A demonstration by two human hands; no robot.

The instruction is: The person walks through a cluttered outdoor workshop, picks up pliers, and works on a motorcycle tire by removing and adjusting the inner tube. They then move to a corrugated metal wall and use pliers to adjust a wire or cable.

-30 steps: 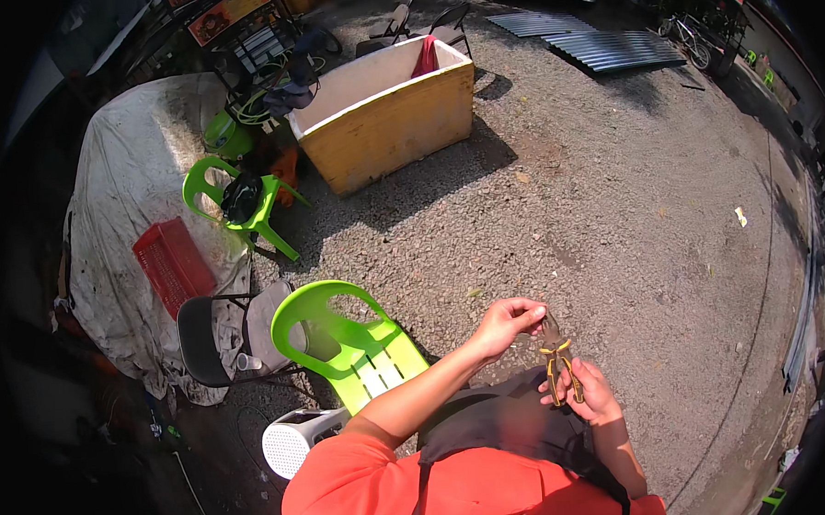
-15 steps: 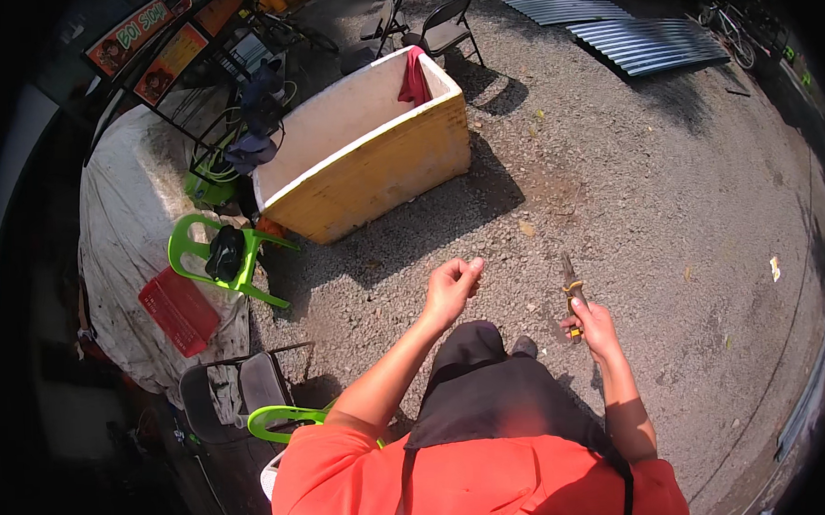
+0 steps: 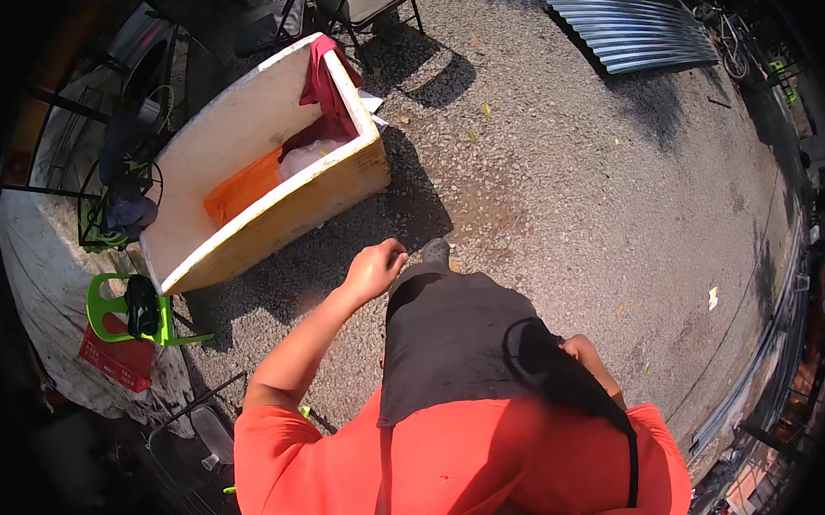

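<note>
My left hand [image 3: 373,270] is held beside the top of the black apron [image 3: 458,348], above the gravel, its fingers curled closed; whatever is in them, if anything, is too hidden to make out. A grey shoe [image 3: 435,252] shows just right of it. My right hand [image 3: 575,350] is low at the apron's right side, its fingers mostly hidden by the dark cloth. No pliers can be seen. Ahead to the left stands a yellowish box [image 3: 291,217] with white inner walls, holding an orange item [image 3: 239,190] and a maroon cloth [image 3: 322,82] draped over its far end.
Folding chairs [image 3: 365,4] stand behind the box. Corrugated metal sheets [image 3: 633,32] lie at the back right near a bicycle [image 3: 735,50]. A green plastic chair [image 3: 101,303], red crate [image 3: 109,367] and pale tarp [image 3: 41,292] are at the left. Metal lengths [image 3: 740,381] line the right edge.
I have moved toward the box, so its inside shows more. My hands have separated; the right one dropped to the apron's side, and the pliers it held are out of sight.
</note>
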